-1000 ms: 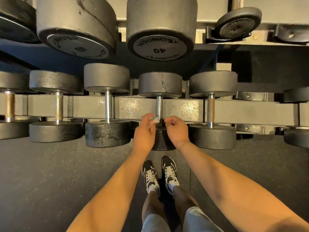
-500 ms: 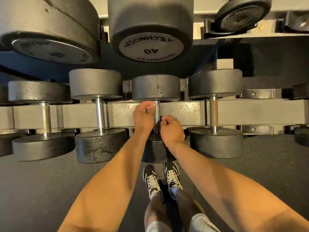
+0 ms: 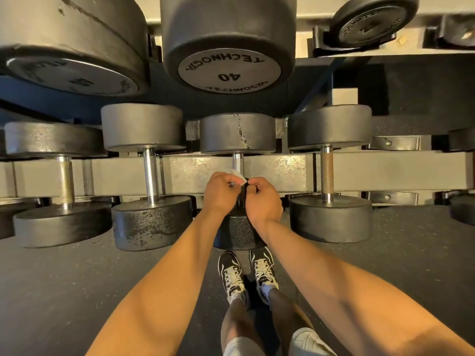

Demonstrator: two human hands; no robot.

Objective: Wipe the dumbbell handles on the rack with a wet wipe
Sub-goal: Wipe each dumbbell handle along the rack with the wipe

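The middle dumbbell [image 3: 237, 133] lies on the lower rack tier, its steel handle [image 3: 237, 161] bare at the far end. My left hand [image 3: 221, 194] pinches a small white wet wipe [image 3: 237, 175] against the handle's left side. My right hand [image 3: 264, 201] is curled at the handle's right side, and its fingertips pinch what looks like the wipe's other end. Both hands hide the near half of the handle. The near head of this dumbbell shows below my wrists.
Neighbouring dumbbells flank it, with handles to the left [image 3: 151, 173], right [image 3: 327, 173] and far left [image 3: 65, 178]. The grey rack beam [image 3: 277, 170] runs behind them. Large dumbbells, one marked 40 [image 3: 223, 70], overhang from the upper tier. My shoes [image 3: 246, 273] stand on the dark rubber floor.
My left hand went up the handle to the far head with the wipe, then slid back toward me. The right hand stayed beside the handle. The camera has moved closer.
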